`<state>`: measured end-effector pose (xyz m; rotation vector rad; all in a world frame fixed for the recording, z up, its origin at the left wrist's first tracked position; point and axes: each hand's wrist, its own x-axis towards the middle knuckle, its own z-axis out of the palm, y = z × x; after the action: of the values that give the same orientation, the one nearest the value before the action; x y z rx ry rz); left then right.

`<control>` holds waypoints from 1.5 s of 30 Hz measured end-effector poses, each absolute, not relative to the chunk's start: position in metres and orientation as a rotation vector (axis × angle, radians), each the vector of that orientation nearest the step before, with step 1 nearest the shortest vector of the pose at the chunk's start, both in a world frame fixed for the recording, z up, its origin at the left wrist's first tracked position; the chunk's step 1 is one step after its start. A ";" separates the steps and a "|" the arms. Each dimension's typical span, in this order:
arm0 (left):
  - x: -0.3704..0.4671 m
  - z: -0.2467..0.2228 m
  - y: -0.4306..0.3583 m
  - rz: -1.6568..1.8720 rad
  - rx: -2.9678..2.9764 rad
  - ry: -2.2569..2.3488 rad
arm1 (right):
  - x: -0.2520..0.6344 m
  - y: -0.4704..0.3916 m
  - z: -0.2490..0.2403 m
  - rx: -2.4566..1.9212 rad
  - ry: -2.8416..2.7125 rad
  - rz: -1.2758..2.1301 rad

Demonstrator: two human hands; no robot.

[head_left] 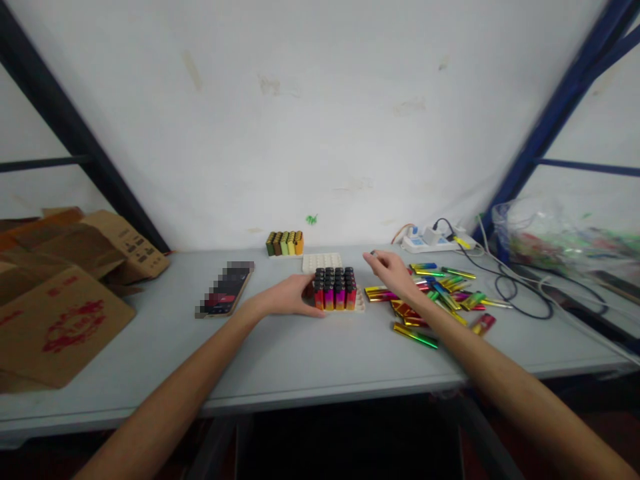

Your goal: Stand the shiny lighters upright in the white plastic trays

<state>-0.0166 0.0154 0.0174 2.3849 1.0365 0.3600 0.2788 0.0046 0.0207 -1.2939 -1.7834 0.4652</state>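
Note:
Several lighters (336, 290) with black tops and red, purple and orange bodies stand upright in rows in a white tray (360, 301). My left hand (295, 297) is curled round their left side, with the thumb along the front and the fingers behind. To the right of the tray and raised above the table, my right hand (390, 270) is closed in a pinch. A small dark tip shows at its fingertips; the rest of what it holds is hidden. Below and right of this hand lies a loose pile of shiny, multicoloured lighter-sized pieces (447, 300).
Behind stands a white holed tray (321, 262), with a block of green-to-yellow lighters (285, 244) farther left. A phone (227, 290) and cardboard boxes (65, 327) lie left. A power strip (437, 240), cables (525, 310) and a plastic bag (560, 230) occupy the right.

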 end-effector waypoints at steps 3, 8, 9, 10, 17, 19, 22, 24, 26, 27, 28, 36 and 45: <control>-0.017 0.017 0.016 0.362 2.378 1.044 | 0.275 0.003 0.021 -1.392 -1.726 0.445; -0.018 0.016 0.017 0.365 2.388 1.023 | 0.273 0.002 0.023 -1.413 -1.716 0.418; -0.018 0.016 0.017 0.362 2.388 1.021 | 0.274 0.003 0.023 -1.407 -1.723 0.418; -0.018 0.016 0.017 0.361 2.389 1.020 | 0.274 0.003 0.023 -1.400 -1.728 0.419; -0.015 0.022 0.014 0.367 2.356 1.017 | 0.275 0.001 0.023 -1.340 -1.786 0.410; -0.015 0.025 0.014 0.364 2.360 1.046 | 0.276 0.001 0.023 -1.289 -1.830 0.431; -0.019 0.028 0.017 0.327 2.351 1.031 | 0.278 0.003 0.023 -1.157 -1.945 0.506; -0.023 0.027 0.020 0.296 2.308 1.007 | 0.280 0.005 0.022 -1.084 -2.022 0.463; -0.027 0.025 0.024 0.263 2.254 1.013 | 0.281 0.008 0.021 -1.075 -2.072 0.355; -0.029 0.024 0.026 0.249 2.225 1.000 | 0.281 0.008 0.020 -1.093 -2.090 0.320; -0.031 0.024 0.027 0.235 2.199 0.983 | 0.281 0.009 0.020 -1.119 -2.107 0.311; -0.032 0.027 0.024 0.183 2.209 1.019 | 0.276 0.002 0.023 -1.182 -2.243 0.413; -0.027 0.028 0.021 0.243 2.284 1.040 | 0.282 0.001 0.026 -1.140 -2.260 0.447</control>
<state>-0.0270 0.0214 0.0278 2.2845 1.0398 0.2435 0.2819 0.0007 0.0259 -1.1403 -2.2603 0.4469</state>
